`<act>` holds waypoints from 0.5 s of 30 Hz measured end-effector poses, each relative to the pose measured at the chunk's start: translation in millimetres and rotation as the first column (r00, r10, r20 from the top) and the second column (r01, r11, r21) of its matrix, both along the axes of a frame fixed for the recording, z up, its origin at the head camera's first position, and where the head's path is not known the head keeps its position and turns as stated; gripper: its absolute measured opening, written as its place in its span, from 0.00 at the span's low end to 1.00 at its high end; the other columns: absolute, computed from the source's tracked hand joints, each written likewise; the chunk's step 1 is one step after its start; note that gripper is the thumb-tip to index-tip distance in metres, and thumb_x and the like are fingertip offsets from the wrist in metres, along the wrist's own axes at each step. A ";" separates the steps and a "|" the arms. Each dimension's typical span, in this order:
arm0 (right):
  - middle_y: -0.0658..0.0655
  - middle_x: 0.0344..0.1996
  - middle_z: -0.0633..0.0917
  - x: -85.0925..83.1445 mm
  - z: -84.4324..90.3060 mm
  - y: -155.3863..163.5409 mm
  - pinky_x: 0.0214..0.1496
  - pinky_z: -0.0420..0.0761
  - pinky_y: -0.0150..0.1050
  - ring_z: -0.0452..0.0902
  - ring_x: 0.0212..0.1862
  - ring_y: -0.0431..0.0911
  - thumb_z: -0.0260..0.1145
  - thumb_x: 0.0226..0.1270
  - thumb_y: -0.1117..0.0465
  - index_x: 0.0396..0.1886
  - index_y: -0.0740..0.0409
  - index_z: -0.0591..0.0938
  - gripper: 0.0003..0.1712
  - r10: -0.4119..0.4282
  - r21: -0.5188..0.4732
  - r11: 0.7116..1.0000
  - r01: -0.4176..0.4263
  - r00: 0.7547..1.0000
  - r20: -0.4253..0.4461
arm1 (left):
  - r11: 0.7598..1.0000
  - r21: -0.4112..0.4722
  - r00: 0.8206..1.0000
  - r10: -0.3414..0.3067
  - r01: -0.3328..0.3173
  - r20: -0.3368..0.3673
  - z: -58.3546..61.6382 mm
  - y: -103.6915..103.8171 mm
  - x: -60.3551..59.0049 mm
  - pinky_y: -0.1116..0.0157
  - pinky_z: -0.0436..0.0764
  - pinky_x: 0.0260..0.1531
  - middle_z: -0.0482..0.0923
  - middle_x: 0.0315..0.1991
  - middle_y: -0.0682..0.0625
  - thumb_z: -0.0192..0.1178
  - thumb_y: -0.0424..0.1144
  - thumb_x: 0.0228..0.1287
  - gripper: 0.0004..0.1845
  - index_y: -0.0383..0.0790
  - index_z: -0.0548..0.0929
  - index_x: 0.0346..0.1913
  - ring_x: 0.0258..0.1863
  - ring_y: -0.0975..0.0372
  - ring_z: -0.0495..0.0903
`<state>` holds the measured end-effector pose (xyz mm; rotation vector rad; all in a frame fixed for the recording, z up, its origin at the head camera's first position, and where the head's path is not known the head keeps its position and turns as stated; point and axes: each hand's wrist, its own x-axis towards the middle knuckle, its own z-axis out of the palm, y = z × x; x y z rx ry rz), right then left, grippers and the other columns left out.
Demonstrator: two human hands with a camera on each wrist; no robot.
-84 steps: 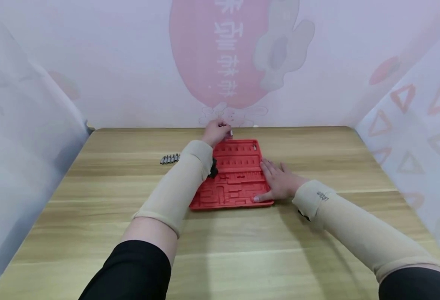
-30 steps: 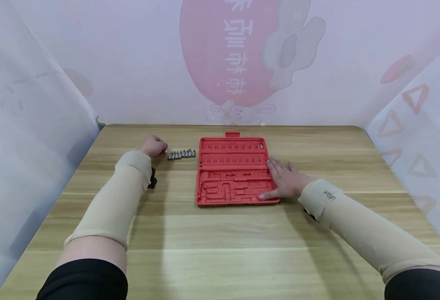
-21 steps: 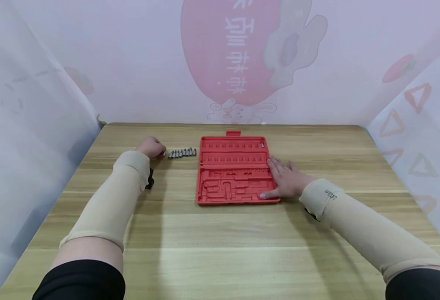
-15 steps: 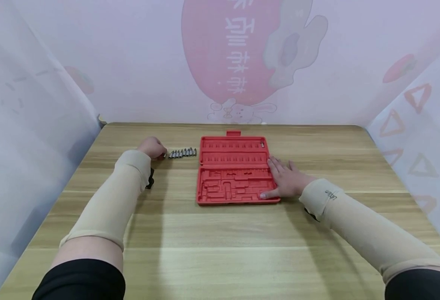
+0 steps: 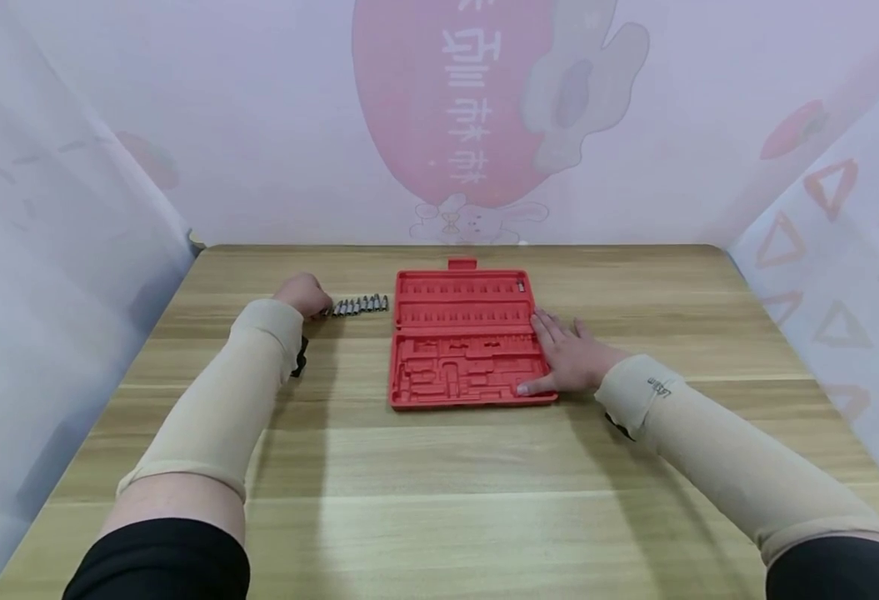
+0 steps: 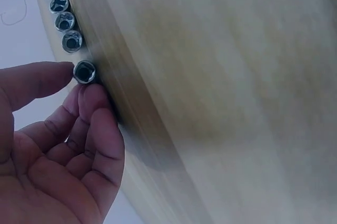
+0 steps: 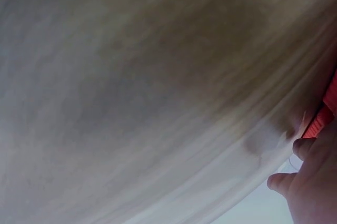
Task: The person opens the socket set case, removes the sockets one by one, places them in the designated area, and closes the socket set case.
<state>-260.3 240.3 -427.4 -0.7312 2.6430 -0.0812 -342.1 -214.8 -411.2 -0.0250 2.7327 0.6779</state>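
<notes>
My left hand point(image 5: 302, 295) is at the left end of a row of silver sockets point(image 5: 360, 305) on the table. In the left wrist view its thumb and fingertips pinch one socket point(image 6: 84, 72), open end towards the camera, a small gap from the nearest socket point(image 6: 72, 41) of the row. The red tool case point(image 5: 472, 327) lies unfolded to the right, its moulded slots facing up. On the case's right edge rests my right hand point(image 5: 576, 360), fingers straight and spread, thumb over the front corner. A single small socket point(image 5: 521, 286) sits in the case's upper right slot.
The wooden table point(image 5: 439, 508) reaches back to a printed white backdrop point(image 5: 274, 125), with white sheets also at the left and right sides. A red latch tab point(image 5: 462, 263) sticks out from the case's far edge.
My left hand, at the case's far edge earlier, has moved left past the row, carrying a socket, and now holds it by the row's left end. The right hand stays on the case.
</notes>
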 end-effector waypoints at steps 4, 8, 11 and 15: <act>0.67 0.82 0.36 0.5 1.5 0.3 0.77 0.37 0.65 0.32 0.82 0.61 0.58 0.63 0.20 0.81 0.69 0.36 0.74 -0.012 -0.004 1.000 0.012 1.000 0.007 | 1.000 -0.025 1.000 -0.014 0.014 0.012 2.2 1.9 -3.1 0.62 0.74 0.28 0.74 0.17 0.49 0.49 0.33 0.65 0.15 0.37 0.76 0.21 0.18 0.59 0.72; 0.67 0.82 0.35 -1.0 -1.2 1.4 0.77 0.37 0.65 0.31 0.82 0.61 0.58 0.61 0.19 0.82 0.69 0.35 0.76 -0.018 -0.010 1.000 0.018 1.000 0.012 | 0.999 -0.043 1.000 -0.017 0.018 0.023 2.4 3.2 -6.8 0.60 0.75 0.31 0.75 0.18 0.48 0.46 0.34 0.67 0.15 0.35 0.78 0.23 0.20 0.58 0.73; 0.67 0.82 0.36 -0.4 -0.6 0.6 0.77 0.36 0.66 0.32 0.82 0.61 0.59 0.61 0.19 0.81 0.70 0.36 0.76 -0.017 -0.019 1.000 0.017 1.000 0.013 | 0.999 -0.044 1.000 -0.007 0.008 0.023 2.0 2.8 -7.6 0.59 0.76 0.33 0.76 0.20 0.47 0.44 0.34 0.68 0.17 0.34 0.78 0.24 0.23 0.56 0.75; 0.67 0.82 0.36 -0.6 -0.9 0.6 0.77 0.37 0.66 0.32 0.82 0.61 0.59 0.62 0.20 0.81 0.70 0.36 0.75 -0.015 -0.016 1.000 0.015 1.000 0.012 | 1.000 -0.017 1.000 0.019 -0.019 -0.001 5.5 6.4 -6.6 0.57 0.75 0.33 0.74 0.22 0.46 0.42 0.36 0.72 0.19 0.35 0.76 0.24 0.23 0.55 0.72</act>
